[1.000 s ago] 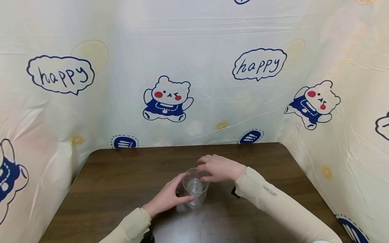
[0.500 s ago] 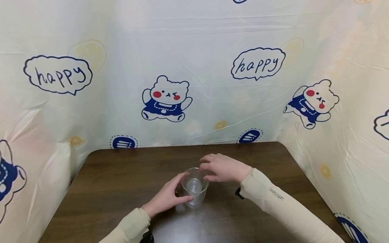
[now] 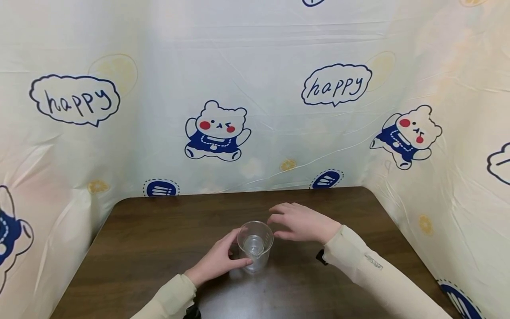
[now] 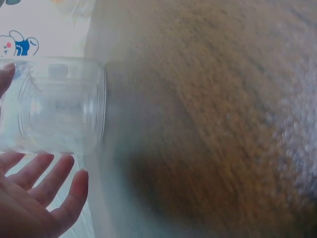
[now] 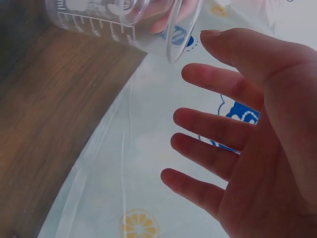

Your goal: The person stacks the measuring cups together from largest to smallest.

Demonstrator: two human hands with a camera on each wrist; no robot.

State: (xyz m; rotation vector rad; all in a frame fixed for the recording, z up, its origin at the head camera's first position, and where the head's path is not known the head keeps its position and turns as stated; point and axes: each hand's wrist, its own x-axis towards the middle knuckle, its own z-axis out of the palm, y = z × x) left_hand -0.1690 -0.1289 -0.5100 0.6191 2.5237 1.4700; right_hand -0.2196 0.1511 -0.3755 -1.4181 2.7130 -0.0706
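Observation:
A clear glass beaker (image 3: 264,254) with a pouring lip stands upright on the brown table. Nested inside it is a smaller clear vessel (image 3: 253,243). My left hand (image 3: 219,259) holds the beaker from the left, thumb on the near side and fingers round the far side. In the left wrist view the fingertips lie along the beaker wall (image 4: 74,141). My right hand (image 3: 304,223) hovers just right of the rim, fingers apart and holding nothing. The right wrist view shows white graduation marks on the beaker (image 5: 99,25) and a gap between rim and thumb.
The dark wooden table (image 3: 159,239) has rounded far corners. A pale curtain (image 3: 279,133) with bear and "happy" prints hangs behind it and along both sides. Black bands (image 3: 321,257) show at the sleeve cuffs.
My right hand has drawn back to the right, from over the beaker's rim to beside it. My left hand and the beaker have stayed in place.

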